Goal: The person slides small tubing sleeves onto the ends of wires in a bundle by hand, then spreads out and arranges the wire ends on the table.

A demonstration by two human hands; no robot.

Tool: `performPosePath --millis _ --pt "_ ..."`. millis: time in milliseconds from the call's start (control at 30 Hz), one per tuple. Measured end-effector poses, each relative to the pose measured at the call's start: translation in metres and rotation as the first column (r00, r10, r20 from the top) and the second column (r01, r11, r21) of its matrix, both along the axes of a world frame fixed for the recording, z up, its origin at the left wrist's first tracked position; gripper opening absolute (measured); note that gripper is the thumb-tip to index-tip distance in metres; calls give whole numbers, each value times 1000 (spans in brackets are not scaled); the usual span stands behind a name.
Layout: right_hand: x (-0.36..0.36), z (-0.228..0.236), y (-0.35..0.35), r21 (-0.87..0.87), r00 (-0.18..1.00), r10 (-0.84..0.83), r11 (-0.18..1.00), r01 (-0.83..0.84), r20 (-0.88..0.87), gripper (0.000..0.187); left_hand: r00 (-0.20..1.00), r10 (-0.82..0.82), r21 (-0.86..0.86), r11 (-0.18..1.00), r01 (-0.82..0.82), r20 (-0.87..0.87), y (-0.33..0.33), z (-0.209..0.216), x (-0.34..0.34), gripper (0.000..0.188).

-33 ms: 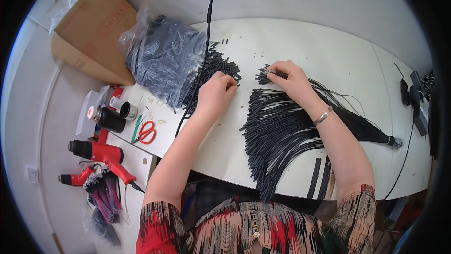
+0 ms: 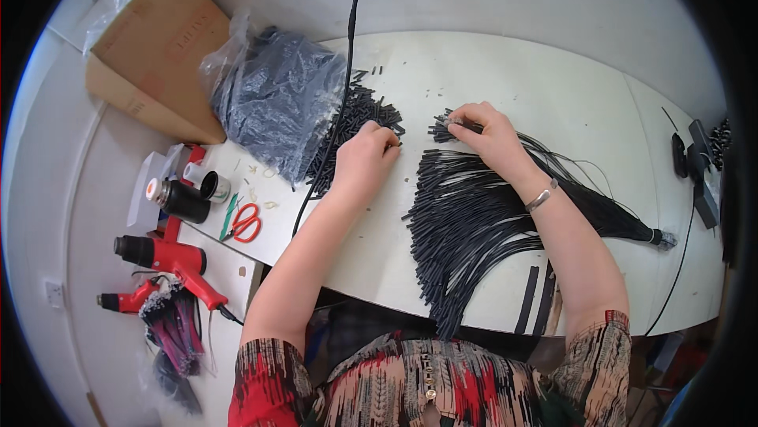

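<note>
So the left hand is sitting right at the edge of a pile of short black tubes, fingers curling in against the thumb. Can't tell if it's actually pinching one, the tips are too hidden. The right hand is pinching at a small clump of black wire ends, just across a gap from the left. A big fan of black wires is spreading out on the near side of the right hand, running under that forearm and bunching up off to its right. Past the left hand, on its left, a stuffed plastic bag is slumping beside the pile, with a cardboard box leaning behind it. Red-handled scissors are lying left of the left forearm.
</note>
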State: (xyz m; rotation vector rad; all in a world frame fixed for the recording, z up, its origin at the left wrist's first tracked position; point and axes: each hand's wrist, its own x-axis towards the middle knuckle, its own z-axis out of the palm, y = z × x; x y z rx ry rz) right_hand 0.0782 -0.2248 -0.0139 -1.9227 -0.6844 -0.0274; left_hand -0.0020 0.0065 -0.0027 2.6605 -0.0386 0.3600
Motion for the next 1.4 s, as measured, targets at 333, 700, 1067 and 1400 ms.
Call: performPosePath --millis 333,700,1067,1400 --pt "3 -3 0 3 999 3 1000 -3 -43 17 1000 -11 397 918 5 13 -5 -6 18 7" --pt "-2 2 1 -19 998 13 1000 -14 -63 18 980 -100 -970 188 -153 -174 -48 -10 23 23" --pt "-3 2 -1 12 996 26 1000 -26 -88 17 959 -232 -986 68 -152 -164 -44 -20 25 20" --pt "-3 5 -1 -30 999 37 999 -38 -27 14 960 -239 -989 6 -146 -143 -43 -20 24 18"
